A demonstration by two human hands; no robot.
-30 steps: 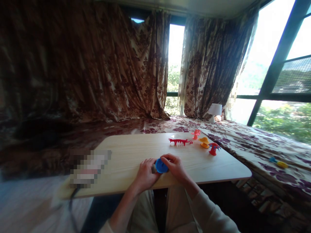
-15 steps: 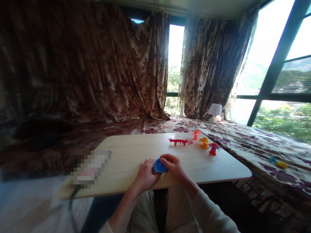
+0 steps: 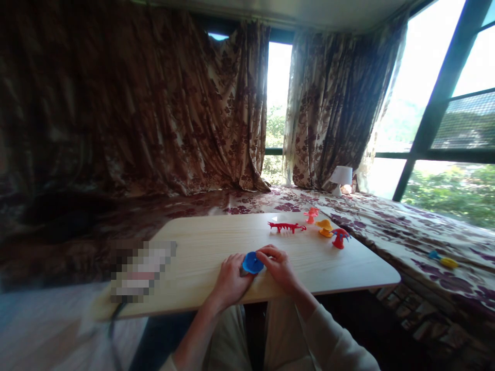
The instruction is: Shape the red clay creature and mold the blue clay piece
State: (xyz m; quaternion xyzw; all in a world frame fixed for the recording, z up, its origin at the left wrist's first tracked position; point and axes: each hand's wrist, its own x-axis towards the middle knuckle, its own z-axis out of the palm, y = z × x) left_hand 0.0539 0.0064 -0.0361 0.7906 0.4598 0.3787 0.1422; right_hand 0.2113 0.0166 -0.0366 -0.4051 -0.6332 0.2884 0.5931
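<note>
Over the near edge of the table, my left hand (image 3: 231, 278) is curled round a round blue disc (image 3: 252, 263) that looks like modelling clay. The disc's broad face tilts up toward me, and something greyish shows under its left side, too hidden to name. My right hand (image 3: 279, 265) pinches the right rim of the same disc between thumb and fingers. Beyond my hands stands a long red clay figure (image 3: 286, 226) with several short legs. To its right are a pinkish-red figure (image 3: 311, 214), a yellow mushroom shape (image 3: 325, 227) and a red mushroom shape with blue bits (image 3: 341, 238).
The pale wooden table (image 3: 201, 237) has rounded corners. A blurred-out flat object (image 3: 143, 270) with a dark cable lies at its left end. On the patterned cover to the right are small blue (image 3: 434, 254) and yellow pieces (image 3: 449, 263). A white lamp (image 3: 342, 176) stands farther back.
The blue disc has shifted slightly left and tilted, with a small raised bit now showing near its right side. Both hands keep hold of it; the figures stand where they were.
</note>
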